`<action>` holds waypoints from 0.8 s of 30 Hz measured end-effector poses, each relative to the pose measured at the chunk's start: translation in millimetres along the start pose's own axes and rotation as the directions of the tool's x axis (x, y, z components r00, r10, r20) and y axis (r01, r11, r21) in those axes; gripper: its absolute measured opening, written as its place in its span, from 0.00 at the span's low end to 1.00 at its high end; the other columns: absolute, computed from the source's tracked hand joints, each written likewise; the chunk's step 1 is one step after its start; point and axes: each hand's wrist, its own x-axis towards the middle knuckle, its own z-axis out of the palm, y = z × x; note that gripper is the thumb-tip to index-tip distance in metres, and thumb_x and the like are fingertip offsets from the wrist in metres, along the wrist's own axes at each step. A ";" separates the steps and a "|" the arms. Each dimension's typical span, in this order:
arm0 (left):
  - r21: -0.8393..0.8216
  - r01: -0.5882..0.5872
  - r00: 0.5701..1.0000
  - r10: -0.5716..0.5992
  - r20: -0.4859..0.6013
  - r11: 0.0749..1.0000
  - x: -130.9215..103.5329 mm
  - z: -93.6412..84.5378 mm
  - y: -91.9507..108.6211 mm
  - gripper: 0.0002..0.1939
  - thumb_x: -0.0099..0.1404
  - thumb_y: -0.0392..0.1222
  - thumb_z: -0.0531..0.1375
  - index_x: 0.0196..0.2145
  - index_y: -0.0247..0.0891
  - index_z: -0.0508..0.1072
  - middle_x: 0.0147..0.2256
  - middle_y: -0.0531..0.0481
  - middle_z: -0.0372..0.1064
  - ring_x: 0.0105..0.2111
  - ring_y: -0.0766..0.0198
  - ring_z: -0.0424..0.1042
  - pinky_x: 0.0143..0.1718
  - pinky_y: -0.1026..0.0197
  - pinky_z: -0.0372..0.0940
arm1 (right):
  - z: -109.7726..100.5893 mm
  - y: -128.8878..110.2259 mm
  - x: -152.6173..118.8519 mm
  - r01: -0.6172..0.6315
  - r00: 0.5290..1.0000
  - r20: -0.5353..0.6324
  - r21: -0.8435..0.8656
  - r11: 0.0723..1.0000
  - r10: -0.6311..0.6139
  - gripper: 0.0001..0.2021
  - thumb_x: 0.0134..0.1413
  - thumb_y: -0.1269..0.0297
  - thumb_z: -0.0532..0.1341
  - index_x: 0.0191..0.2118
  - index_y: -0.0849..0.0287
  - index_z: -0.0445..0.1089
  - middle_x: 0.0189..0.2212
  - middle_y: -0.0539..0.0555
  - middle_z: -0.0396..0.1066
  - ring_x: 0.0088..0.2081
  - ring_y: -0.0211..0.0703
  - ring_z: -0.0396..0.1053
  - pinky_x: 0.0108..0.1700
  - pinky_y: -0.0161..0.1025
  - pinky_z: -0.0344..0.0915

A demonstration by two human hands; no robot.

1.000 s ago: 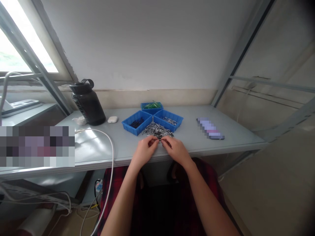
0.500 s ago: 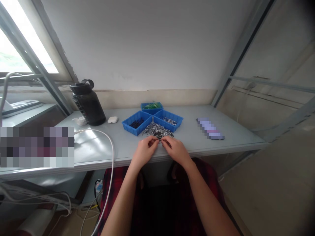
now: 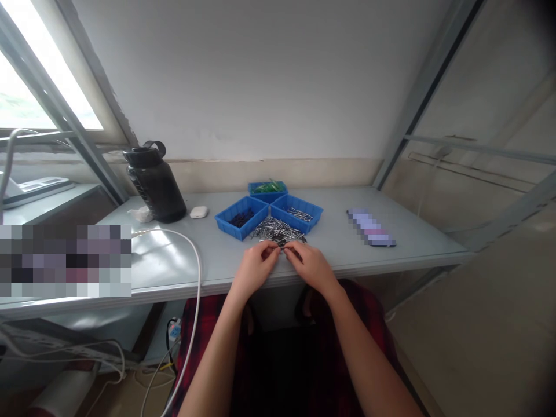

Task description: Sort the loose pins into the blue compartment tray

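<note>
My left hand and my right hand meet almost fingertip to fingertip at the table's front edge. Both are pinched around something small and dark, too small to make out. Just beyond them lies a loose pile of thin metal pieces. Behind the pile, a blue tray with dark small parts stands on the left, and a blue tray with metal pieces on the right. A third blue tray with green pieces sits at the back.
On the left of the table are a dark bottle, a small white case and a white cable crossing the front edge. A phone lies to the right.
</note>
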 end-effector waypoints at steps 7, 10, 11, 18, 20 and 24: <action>-0.002 0.004 1.000 -0.004 0.001 1.000 0.5 -0.3 0.5 0.11 0.64 0.44 0.53 0.36 0.38 0.73 0.31 0.50 0.73 0.33 0.61 0.71 0.36 0.61 0.62 | -0.2 -0.3 -0.3 0.009 1.000 0.002 0.004 1.000 -0.009 0.09 0.63 0.62 0.51 0.42 0.53 0.68 0.36 0.51 0.74 0.38 0.43 0.70 0.41 0.37 0.62; 0.001 0.004 1.000 -0.004 -0.001 1.000 0.8 0.0 -0.2 0.11 0.64 0.44 0.53 0.36 0.39 0.73 0.31 0.50 0.73 0.32 0.61 0.71 0.36 0.61 0.62 | 0.0 -0.2 -0.4 0.004 1.000 0.002 0.007 1.000 -0.004 0.09 0.63 0.62 0.51 0.42 0.53 0.68 0.37 0.51 0.74 0.39 0.44 0.70 0.41 0.38 0.62; 0.000 0.001 1.000 -0.001 -0.002 1.000 0.9 0.2 -0.4 0.11 0.64 0.44 0.53 0.36 0.39 0.73 0.31 0.50 0.73 0.33 0.61 0.71 0.36 0.61 0.62 | 0.1 -0.1 -0.3 0.003 1.000 0.002 0.007 1.000 -0.003 0.09 0.63 0.62 0.51 0.42 0.53 0.68 0.37 0.51 0.74 0.39 0.44 0.70 0.41 0.38 0.62; -0.005 -0.002 1.000 0.002 0.002 1.000 1.3 0.6 -1.1 0.11 0.64 0.44 0.54 0.36 0.38 0.73 0.31 0.50 0.73 0.32 0.61 0.71 0.36 0.62 0.62 | 0.2 -0.6 -0.4 0.003 1.000 0.002 0.007 1.000 -0.003 0.09 0.63 0.62 0.51 0.42 0.53 0.68 0.37 0.51 0.74 0.39 0.44 0.70 0.41 0.38 0.62; -0.004 -0.002 1.000 0.002 0.002 1.000 1.0 0.5 -1.3 0.11 0.64 0.45 0.53 0.37 0.38 0.73 0.31 0.50 0.74 0.33 0.61 0.71 0.36 0.61 0.62 | 0.1 -0.7 -0.7 0.003 1.000 0.002 0.005 1.000 -0.003 0.09 0.63 0.62 0.51 0.42 0.53 0.68 0.37 0.51 0.74 0.39 0.44 0.70 0.41 0.38 0.62; 0.002 -0.005 1.000 0.005 0.000 1.000 0.6 0.4 -1.1 0.11 0.64 0.44 0.54 0.36 0.39 0.73 0.31 0.51 0.73 0.33 0.61 0.71 0.36 0.61 0.62 | 0.1 -0.3 -0.8 0.001 1.000 0.002 0.005 1.000 -0.001 0.09 0.63 0.62 0.51 0.42 0.53 0.68 0.36 0.51 0.74 0.38 0.44 0.70 0.41 0.38 0.62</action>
